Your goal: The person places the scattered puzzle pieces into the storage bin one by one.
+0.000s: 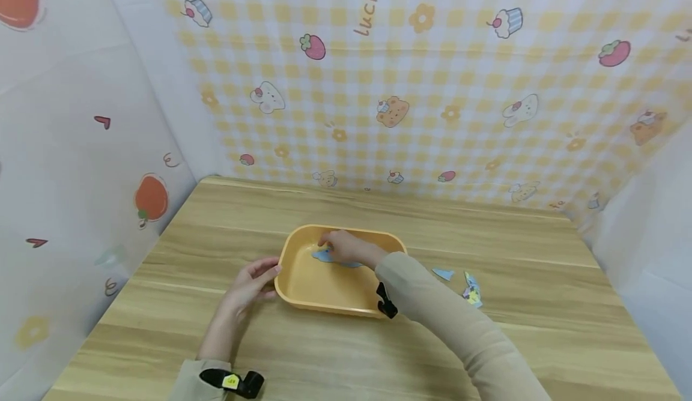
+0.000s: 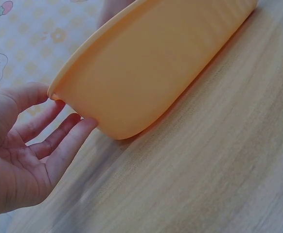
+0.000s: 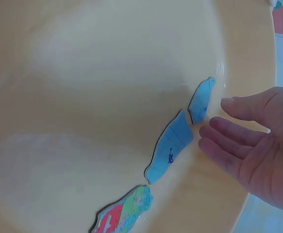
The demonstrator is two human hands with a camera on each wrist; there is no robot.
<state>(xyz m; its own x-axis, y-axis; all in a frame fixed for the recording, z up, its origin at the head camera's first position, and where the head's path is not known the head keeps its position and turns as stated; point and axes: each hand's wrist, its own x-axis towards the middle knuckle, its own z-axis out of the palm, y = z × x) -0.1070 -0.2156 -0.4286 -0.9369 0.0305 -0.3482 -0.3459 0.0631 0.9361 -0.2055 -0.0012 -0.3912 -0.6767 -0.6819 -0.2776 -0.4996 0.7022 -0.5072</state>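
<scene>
My left hand point(image 1: 253, 283) holds the left end of a yellow-orange plastic tray point(image 1: 330, 311), thumb at the rim and other fingers against the outer wall. Inside the tray, a row of flat printed puzzle pieces lies along the far side. The right wrist view shows a small blue piece point(image 3: 201, 99), a longer blue piece point(image 3: 169, 145) and a multicoloured piece point(image 3: 124, 211) end to end. My right hand point(image 3: 263, 136) reaches in with thumb and fingers apart, fingertips right beside the two blue pieces, nothing between them.
On the wooden table point(image 1: 540, 281), right of the tray, lie a small blue piece point(image 1: 443, 274) and a curved multicoloured piece point(image 1: 472, 291). A checked cloth wall point(image 1: 346, 77) stands behind the table, with white printed cloth point(image 1: 81, 149) on the left.
</scene>
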